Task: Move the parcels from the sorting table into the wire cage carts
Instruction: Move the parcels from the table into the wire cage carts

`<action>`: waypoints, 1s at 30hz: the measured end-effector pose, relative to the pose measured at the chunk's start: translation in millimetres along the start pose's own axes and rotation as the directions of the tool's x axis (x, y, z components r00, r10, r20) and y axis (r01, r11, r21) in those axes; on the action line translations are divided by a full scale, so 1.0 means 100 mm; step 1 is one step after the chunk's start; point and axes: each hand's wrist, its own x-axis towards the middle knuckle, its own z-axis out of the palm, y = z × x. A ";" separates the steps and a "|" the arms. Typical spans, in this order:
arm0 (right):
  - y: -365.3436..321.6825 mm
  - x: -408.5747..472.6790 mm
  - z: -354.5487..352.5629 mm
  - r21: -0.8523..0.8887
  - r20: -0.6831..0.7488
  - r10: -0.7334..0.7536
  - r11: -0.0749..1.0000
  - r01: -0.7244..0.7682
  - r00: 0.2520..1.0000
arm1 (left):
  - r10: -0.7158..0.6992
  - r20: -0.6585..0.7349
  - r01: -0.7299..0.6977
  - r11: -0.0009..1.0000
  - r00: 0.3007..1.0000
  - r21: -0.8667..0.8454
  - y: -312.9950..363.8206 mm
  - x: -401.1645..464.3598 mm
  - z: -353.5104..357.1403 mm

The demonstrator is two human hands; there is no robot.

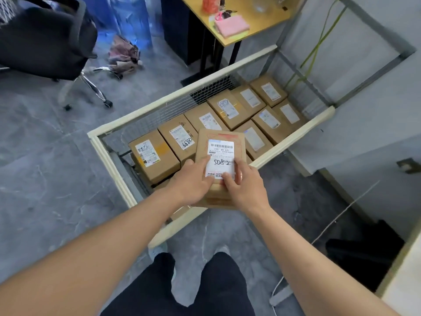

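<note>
I hold a brown cardboard parcel (218, 140) with a white label marked "5082" above the near part of the wire cage cart (109, 156). My left hand (191, 181) grips its near left edge, thumb on the label. My right hand (246, 183) grips its near right edge, thumb pressing the label's bottom. Below the held parcel, several similar labelled parcels (155, 156) lie in rows on the cart's floor. More parcels (268, 92) fill the far end.
The cart has a cream padded rim (296, 142) and mesh walls. A black office chair (45, 37) stands at far left, a wooden desk (239, 17) behind the cart. A second cart's rim (401, 265) shows at lower right. My legs (182, 288) stand on grey floor.
</note>
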 end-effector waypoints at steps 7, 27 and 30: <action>0.06 0.94 0.31 -0.134 0.068 -0.030 0.990 0.039 0.997 | -0.113 -0.009 0.112 0.987 0.994 -0.115 -0.36 0.80 0.13; 1.03 3.14 1.37 -0.315 0.635 -0.017 0.907 0.279 0.773 | -0.414 -0.007 0.370 0.822 0.910 -0.432 -1.22 2.27 1.34; 1.24 3.22 1.47 -0.288 0.673 -0.034 0.908 0.305 0.739 | -0.422 0.039 0.389 0.792 0.906 -0.470 -1.24 2.29 1.56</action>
